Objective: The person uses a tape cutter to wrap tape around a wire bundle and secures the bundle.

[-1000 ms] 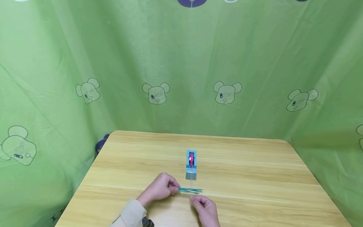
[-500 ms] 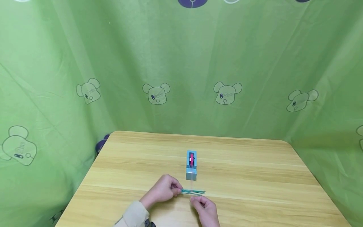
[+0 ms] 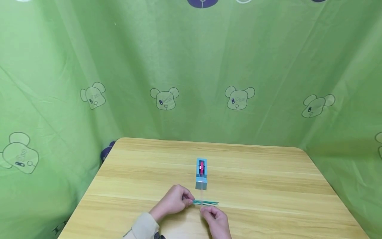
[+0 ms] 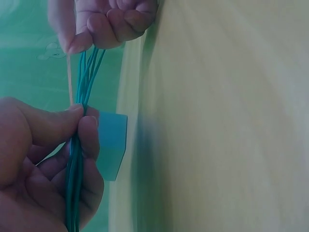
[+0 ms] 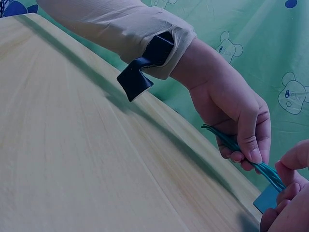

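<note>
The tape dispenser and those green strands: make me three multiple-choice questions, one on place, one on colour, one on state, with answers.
1. Where does the tape dispenser stand?
A. on the table, beyond the hands
B. in the left hand
C. at the table's right edge

2. What colour are the strands?
A. red
B. teal green
C. white

3. How does the left hand hold the strands?
A. flat palm on top
B. not touching
C. pinched between thumb and fingers

Answers: 1 A, the head view shows it mid-table behind both hands. 2 B, they look teal in all views. 3 C, the left wrist view shows the thumb and fingers closed on the bundle, while the right hand pinches its other end.
</note>
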{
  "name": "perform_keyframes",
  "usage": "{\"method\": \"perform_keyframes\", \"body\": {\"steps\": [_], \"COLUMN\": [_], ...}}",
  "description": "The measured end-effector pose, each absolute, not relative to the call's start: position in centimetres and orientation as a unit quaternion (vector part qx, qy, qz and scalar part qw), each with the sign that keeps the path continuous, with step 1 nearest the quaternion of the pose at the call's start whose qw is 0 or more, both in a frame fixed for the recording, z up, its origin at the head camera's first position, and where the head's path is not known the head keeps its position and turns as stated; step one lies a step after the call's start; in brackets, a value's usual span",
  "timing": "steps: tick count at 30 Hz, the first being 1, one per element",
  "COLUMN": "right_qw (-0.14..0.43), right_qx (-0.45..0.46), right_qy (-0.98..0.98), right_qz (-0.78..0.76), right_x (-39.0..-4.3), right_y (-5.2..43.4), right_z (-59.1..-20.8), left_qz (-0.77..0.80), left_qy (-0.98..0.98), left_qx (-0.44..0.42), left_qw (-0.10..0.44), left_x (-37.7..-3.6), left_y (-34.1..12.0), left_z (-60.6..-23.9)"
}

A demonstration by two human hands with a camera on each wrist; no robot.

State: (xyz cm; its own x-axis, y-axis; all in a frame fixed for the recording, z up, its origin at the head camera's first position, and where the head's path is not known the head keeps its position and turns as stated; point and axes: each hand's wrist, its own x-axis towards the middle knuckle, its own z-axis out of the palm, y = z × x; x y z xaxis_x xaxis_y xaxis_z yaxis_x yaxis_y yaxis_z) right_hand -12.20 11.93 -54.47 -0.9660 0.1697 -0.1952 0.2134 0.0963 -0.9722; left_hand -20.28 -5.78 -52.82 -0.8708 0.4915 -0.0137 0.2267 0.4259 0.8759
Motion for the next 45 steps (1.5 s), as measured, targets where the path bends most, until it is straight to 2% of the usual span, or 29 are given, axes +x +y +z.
{"method": "perform_keyframes", "body": {"steps": [21, 45], "right_qw": [0.017, 0.001], "right_qx": [0.130, 0.143], "right_qy": [0.721, 0.724], "right_qz": [-0.680, -0.675], "right_x": [-12.3, -12.4], "right_y": [11.9, 11.6], "right_z": [-54.6, -55.1], "left_qz": [0.484, 0.442], "left_qy": [0.836, 0.856], "left_qx": [0.218, 0.254], "left_qw": [0.139, 0.084], "left_x": [-19.8, -18.9], "left_y": [-4.7, -4.2], "left_z": [-52.8, -52.5]}}
